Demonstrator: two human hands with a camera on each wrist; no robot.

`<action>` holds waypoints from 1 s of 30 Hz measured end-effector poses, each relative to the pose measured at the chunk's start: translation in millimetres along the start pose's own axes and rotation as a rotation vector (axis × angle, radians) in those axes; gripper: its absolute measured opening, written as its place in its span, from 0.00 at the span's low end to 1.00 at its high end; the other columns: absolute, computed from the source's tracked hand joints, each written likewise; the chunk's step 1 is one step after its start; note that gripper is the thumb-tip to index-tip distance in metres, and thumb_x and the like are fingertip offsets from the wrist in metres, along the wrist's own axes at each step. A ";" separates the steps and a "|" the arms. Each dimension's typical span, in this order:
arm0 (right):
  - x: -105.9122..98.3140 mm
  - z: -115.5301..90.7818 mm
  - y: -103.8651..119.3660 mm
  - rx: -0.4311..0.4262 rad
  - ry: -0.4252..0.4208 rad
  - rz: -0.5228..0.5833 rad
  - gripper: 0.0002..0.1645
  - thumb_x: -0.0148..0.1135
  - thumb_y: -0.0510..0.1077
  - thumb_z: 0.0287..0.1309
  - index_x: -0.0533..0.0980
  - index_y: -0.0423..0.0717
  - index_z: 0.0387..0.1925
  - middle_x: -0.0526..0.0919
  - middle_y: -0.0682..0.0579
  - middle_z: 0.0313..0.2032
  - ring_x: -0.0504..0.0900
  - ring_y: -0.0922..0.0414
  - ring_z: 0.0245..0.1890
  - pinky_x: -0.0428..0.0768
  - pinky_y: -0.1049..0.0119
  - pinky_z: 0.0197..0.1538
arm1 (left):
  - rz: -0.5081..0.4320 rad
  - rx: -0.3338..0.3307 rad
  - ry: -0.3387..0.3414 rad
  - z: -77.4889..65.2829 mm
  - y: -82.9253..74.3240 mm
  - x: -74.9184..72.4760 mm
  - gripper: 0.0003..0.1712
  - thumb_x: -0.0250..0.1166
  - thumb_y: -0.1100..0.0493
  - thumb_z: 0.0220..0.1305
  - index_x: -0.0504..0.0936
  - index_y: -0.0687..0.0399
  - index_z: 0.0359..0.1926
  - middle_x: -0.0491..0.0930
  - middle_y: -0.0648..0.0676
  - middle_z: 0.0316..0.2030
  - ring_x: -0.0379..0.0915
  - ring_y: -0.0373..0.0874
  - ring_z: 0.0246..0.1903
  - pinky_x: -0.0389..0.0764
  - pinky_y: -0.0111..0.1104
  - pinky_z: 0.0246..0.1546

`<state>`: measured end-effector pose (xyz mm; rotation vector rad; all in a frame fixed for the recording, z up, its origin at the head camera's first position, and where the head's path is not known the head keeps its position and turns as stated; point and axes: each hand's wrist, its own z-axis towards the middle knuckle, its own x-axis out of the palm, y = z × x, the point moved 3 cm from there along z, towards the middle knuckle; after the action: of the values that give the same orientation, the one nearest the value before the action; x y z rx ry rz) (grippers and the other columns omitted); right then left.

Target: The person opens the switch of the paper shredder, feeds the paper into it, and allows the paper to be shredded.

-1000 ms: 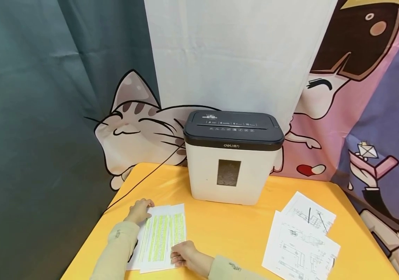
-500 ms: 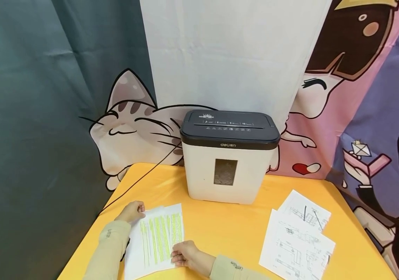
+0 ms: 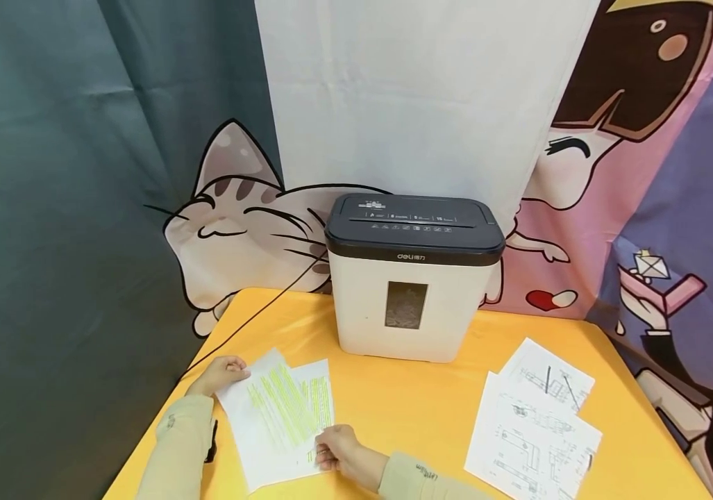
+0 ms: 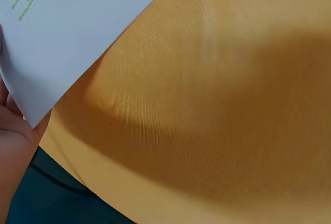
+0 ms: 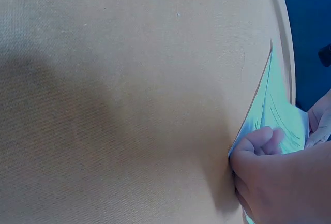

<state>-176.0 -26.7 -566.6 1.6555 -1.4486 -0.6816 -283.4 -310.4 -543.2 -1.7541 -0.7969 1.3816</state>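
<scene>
Near the table's front left, my left hand (image 3: 220,375) pinches the upper left corner of a printed sheet (image 3: 271,423) with yellow-green highlighting. This sheet is slanted over another highlighted sheet (image 3: 320,390), which shows along its right side. In the left wrist view, the raised corner of the paper (image 4: 67,43) lies against the fingers of the left hand (image 4: 20,141). My right hand (image 3: 346,455) pinches the sheets at their lower right edge. Curled fingers of the right hand (image 5: 269,177) overlap the paper in the right wrist view; part of the edge is hidden behind them.
A white and black deli paper shredder (image 3: 356,305) stands at the back of the yellow table (image 3: 406,410). Two overlapping sheets with line drawings (image 3: 534,444) lie at the right. A black cord (image 3: 250,323) runs from the shredder to the left table edge.
My left hand has moved left with the corner of the top sheet. That sheet has swung to a slant, uncovering a sheet beneath. The right hand has stayed nearly in place.
</scene>
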 end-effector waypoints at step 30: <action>-63.5 32.0 27.0 -0.324 -0.355 -0.003 0.08 0.58 0.35 0.58 0.70 0.36 0.26 0.72 0.56 0.17 0.68 0.62 0.17 0.63 0.73 0.19 | -0.244 -0.063 0.151 14.8 -15.3 31.8 0.07 0.60 0.64 0.63 0.72 0.65 0.37 0.71 0.43 0.19 0.65 0.34 0.20 0.71 0.27 0.25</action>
<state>-229.1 27.8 -567.6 1.3305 -1.4812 -1.1916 -291.1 -273.2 -548.2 -1.7217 -0.9439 1.0611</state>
